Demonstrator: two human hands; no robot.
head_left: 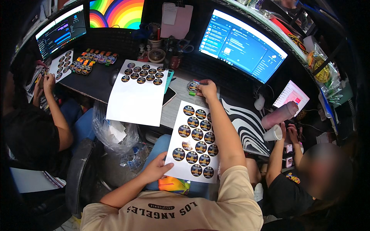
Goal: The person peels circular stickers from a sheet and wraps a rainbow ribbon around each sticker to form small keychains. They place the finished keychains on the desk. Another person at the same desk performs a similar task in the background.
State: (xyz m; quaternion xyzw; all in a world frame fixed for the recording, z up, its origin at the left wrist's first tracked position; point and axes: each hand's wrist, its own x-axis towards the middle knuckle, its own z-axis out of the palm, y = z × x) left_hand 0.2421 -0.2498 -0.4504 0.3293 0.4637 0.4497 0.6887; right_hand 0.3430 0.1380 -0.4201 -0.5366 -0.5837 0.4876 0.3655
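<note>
Lower ctr of the frame, I've got the left hand [157, 169] pinching the lower-left edge of the label sheet [195, 144], thumb on top; prob. light, floppy & easy to crease, so best held by its blank margins, long axis approx. top to bottom, top end leaning slightly right, prints upright to me. Just above, upper ctr, is the round medal [192, 87], green strip [192, 94] toward frame bottom, no clear long axis; I'd guess it's stiff & slick-faced, so grip the rim, where the right hand's [207, 89] fingers & thumb close on the right side.
</note>
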